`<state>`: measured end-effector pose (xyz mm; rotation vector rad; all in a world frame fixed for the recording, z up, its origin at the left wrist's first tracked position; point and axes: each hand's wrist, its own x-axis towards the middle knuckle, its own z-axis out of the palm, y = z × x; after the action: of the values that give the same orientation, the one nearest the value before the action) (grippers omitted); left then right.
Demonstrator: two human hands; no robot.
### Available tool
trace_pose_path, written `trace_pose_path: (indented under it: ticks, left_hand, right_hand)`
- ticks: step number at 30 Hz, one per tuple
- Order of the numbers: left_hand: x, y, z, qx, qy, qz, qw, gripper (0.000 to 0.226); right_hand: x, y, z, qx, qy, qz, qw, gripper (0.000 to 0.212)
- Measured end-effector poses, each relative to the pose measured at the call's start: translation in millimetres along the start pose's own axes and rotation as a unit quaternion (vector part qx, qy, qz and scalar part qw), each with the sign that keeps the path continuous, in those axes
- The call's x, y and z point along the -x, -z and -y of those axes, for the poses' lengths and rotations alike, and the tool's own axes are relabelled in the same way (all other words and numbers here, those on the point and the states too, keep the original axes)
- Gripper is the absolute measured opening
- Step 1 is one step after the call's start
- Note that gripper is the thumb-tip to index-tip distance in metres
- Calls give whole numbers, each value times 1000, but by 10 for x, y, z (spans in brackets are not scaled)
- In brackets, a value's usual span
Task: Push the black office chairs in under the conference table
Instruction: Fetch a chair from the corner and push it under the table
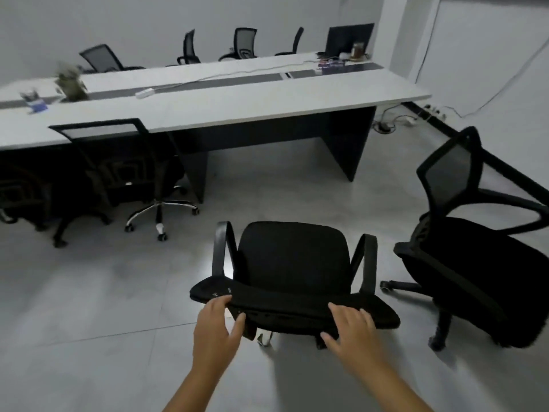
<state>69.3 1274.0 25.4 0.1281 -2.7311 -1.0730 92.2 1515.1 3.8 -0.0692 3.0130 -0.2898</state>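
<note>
Head view: a black office chair [292,263] stands on the grey tiled floor [104,292], well apart from the long white worktop [237,105] and facing it, with its backrest nearest the camera. The left hand [217,325] grips the top edge of that backrest near its left end, fingers over the rim and thumb curled underneath. The right hand [353,328] holds the same edge toward its right end, fingers laid over the top and thumb below. The two hands sit apart, one at each side of the backrest.

To the right, a second black chair [475,251] with a mesh back stands turned at an angle, clear of the worktop and just beside the held chair. On the left, a third chair [124,168] with a chrome star base is tucked in, its backrest close to the worktop's near edge. Further left another dark chair base [23,200] sits in shadow under the worktop.

Along the far side stand four more black chairs [245,44]. The worktop carries a small plant [71,84], a blue object [37,105], a white power strip [145,93] with its cable, and a dark monitor [350,38] at the far end.
</note>
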Motion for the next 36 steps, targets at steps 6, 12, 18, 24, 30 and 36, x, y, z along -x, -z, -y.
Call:
trace_pose_path:
  ticks: [6,12,18,24,30,36]
  left_hand:
    - [-385,-122,321,-238,-1,64,969,36]
    - [-536,-135,322,-240,-205,107,943,30]
    - [-637,-145,399,-236,-261,115,929,42]
    - [-829,-357,397,-235,-252,94,934,44]
    - [-1330,-493,343,-259,-207,44,942,42]
    - [-1996,-666,244,-312,-200,10,929,53]
  right_hand:
    - [-201,8,0,29,45,-87,995,53]
    - [-354,-65,-140,55,46,-103,992,48]
    - [-531,-53,-259,76,95,-155,980,41]
    - [-1005,4,-463,79,139,-189,969,42]
    - [-1780,42,-510,50,185,-187,964,42]
    - [-2643,115,-481,30,207,-184,960,44]
